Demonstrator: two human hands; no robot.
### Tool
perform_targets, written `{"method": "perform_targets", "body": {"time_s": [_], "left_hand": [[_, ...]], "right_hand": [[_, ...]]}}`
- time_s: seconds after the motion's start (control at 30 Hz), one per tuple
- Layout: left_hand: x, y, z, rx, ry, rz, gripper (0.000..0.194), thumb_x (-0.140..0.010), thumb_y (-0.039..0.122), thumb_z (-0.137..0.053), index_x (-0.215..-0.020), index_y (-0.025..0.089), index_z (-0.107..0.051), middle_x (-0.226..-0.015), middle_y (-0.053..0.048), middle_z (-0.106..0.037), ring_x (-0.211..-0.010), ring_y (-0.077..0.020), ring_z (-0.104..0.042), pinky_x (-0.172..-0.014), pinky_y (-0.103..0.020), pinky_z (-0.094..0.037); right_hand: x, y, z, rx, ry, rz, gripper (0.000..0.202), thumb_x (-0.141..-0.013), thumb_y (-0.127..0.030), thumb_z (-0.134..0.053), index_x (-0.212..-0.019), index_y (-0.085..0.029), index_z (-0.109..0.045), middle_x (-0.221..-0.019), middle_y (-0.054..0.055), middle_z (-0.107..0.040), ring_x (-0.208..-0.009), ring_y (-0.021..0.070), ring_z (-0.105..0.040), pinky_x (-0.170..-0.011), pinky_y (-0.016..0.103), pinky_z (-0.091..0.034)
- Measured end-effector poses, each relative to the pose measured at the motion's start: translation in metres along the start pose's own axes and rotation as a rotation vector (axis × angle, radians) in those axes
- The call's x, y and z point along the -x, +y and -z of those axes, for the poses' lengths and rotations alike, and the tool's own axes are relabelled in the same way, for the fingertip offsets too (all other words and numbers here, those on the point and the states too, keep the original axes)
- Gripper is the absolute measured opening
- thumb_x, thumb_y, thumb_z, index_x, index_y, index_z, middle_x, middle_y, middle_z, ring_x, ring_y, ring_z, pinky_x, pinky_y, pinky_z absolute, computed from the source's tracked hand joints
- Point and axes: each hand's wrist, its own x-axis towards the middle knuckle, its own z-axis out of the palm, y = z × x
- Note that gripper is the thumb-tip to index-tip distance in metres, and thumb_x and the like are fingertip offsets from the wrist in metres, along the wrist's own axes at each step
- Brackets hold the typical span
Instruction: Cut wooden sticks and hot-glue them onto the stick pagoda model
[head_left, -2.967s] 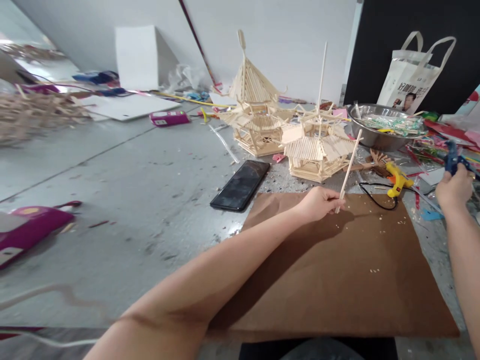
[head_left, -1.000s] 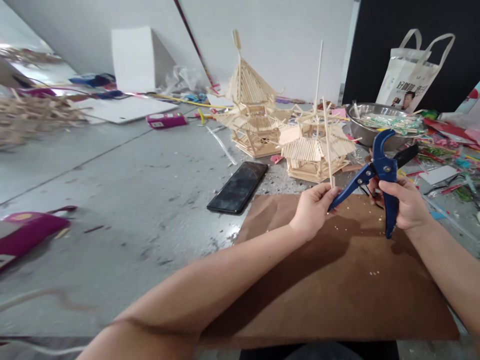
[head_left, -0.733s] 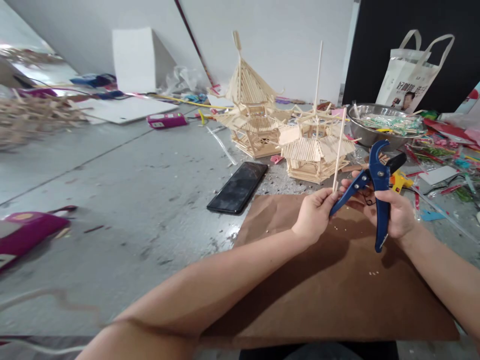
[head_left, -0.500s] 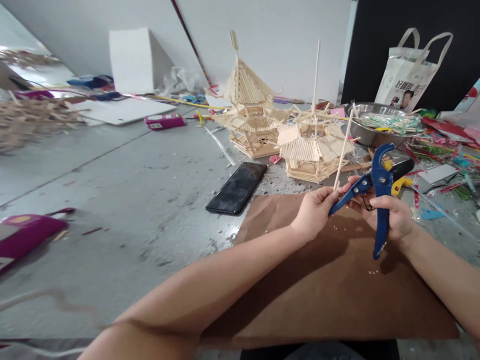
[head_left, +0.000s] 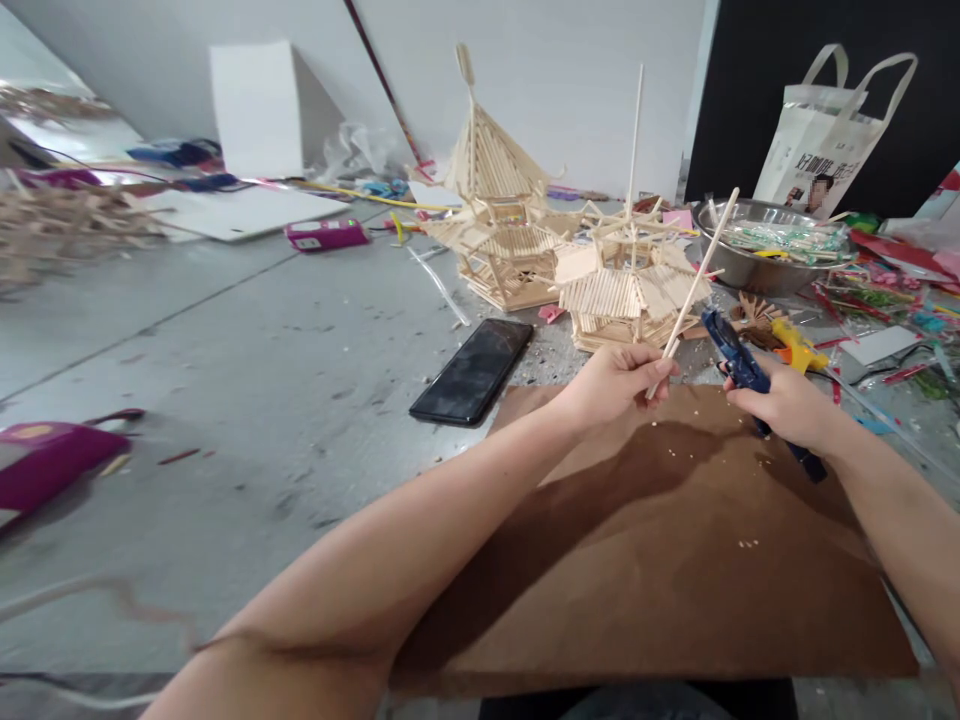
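Observation:
Between the fingers and thumb of my left hand (head_left: pixel 622 383) is a thin pale wooden stick (head_left: pixel 705 268), slanting up to the right; whether it is one stick or two close together at the low end I cannot tell. My right hand (head_left: pixel 787 400) is wrapped round a blue hand cutter (head_left: pixel 739 362), its head pointing up and left, apart from the stick. Both hands hover over a brown board (head_left: pixel 675 600) dotted with several tiny pale offcuts (head_left: pixel 748 544). Just beyond stands a low stick-built pavilion model (head_left: pixel 607 297) with a tall upright stick.
A taller stick pavilion (head_left: pixel 502 160) stands behind. A black phone (head_left: pixel 472 372) lies left of the board. At right are a yellow glue gun (head_left: pixel 799 347), a metal bowl (head_left: pixel 780 275) of packaged sticks and scattered craft scraps. A purple case (head_left: pixel 60 460) lies far left.
My right hand has drawn the cutter away from the stick and turned it, so it now shows edge-on. The stick in my left hand leans further right.

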Motion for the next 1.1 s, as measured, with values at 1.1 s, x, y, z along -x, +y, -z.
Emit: {"method": "perform_targets", "body": {"time_s": [1.1], "left_hand": [[0.004,0.005,0.0,-0.136,-0.197,0.152,0.02,-0.079,0.025,-0.056,-0.065,0.011,-0.057,-0.05,0.003,-0.056,-0.04,-0.0045,-0.049,-0.042,-0.017,-0.035]], "right_hand": [[0.009,-0.017,0.002,0.21,-0.304,-0.1,0.011,-0.07,-0.031,-0.05,-0.071,-0.02,-0.054,-0.054,-0.004,-0.051,-0.05,0.0109,-0.045,-0.051,0.023,-0.032]]}}
